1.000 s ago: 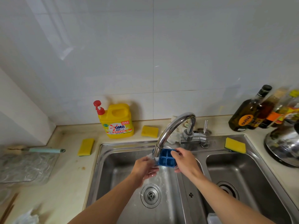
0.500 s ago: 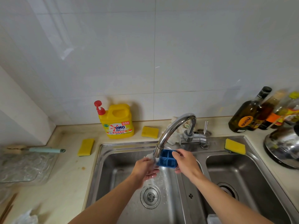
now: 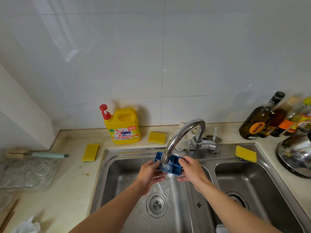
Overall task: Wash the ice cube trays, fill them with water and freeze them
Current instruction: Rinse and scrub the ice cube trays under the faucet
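A small blue ice cube tray point(image 3: 174, 166) is held under the chrome faucet point(image 3: 180, 137), over the left basin of the steel double sink point(image 3: 117, 165). Water runs from the spout into the tray's cells and spills down toward the drain point(image 3: 156, 205). My left hand point(image 3: 149, 174) grips the tray's left end. My right hand point(image 3: 191, 170) grips its right end. The spout hides part of the tray's middle.
A yellow OMO detergent jug point(image 3: 122, 126) stands behind the sink. Yellow sponges lie on the counter point(image 3: 90, 152), beside the jug point(image 3: 157, 137) and on the sink rim point(image 3: 246, 153). Dark bottles point(image 3: 262, 118) and a steel pot lid point(image 3: 296, 153) are at right. A brush point(image 3: 42, 155) lies left.
The tray has shifted left and is now level under the spout, held at both ends; water now falls into its cells.
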